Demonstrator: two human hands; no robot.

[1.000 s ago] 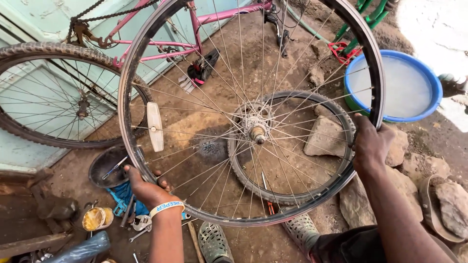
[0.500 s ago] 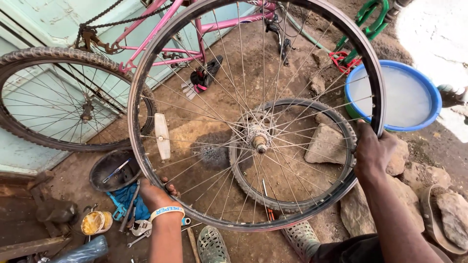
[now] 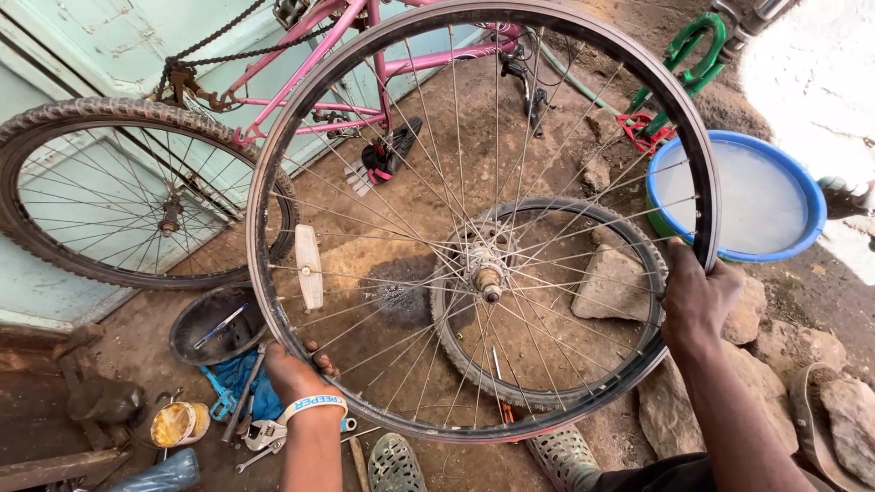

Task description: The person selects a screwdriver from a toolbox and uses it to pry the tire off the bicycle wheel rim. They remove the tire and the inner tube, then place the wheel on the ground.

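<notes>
I hold a bare spoked bicycle wheel [image 3: 273, 164] upright in front of me, with no tyre on its dark rim. My left hand [image 3: 293, 372], with a white wristband, grips the rim at its lower left. Over on the rim's right side, my right hand [image 3: 697, 296] is closed on it. The hub [image 3: 486, 273] with its axle sits at the middle, and a white reflector [image 3: 308, 266] is clipped to the spokes on the left. Behind the wheel, a loose black tyre [image 3: 547, 214] lies flat on the dirt.
A pink bicycle [image 3: 301, 46] stands upside down at the left, its tyred wheel [image 3: 55, 118] by a pale green wall. A blue basin of water [image 3: 743, 196] sits at right among stones [image 3: 615, 282]. Tools, a dark bowl [image 3: 205, 323] and a blue cloth lie at lower left.
The wheel has shifted a little to the right and closer in view. Both hands keep the same grip on the rim.
</notes>
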